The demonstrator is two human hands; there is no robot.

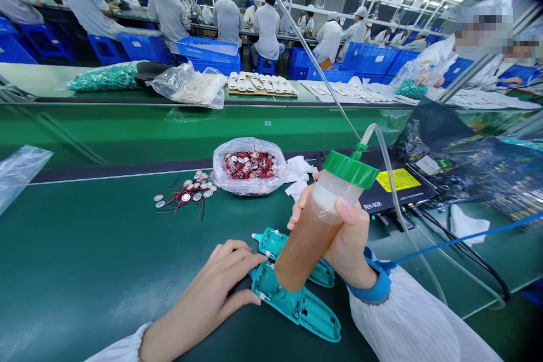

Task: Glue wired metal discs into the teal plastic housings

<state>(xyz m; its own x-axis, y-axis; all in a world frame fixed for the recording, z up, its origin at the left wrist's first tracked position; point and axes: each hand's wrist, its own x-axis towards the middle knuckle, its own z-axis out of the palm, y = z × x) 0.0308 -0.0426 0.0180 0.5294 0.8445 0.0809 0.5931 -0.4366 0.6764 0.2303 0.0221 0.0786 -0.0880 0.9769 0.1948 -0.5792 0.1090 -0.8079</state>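
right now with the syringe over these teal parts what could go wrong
The amber-filled syringe in the right hand hangs low over the teal plastic housings, so a slip could smear them. The left hand only rests on them, so they might shift. The clear hose from the green cap could also snag and tug the syringe.

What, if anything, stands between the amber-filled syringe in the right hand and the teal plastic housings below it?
Nothing visible does: the syringe held in the right hand sits directly over the teal plastic housings, its lower end overlapping them in view. The left hand touches them from the side, not between. The nozzle itself is hidden.
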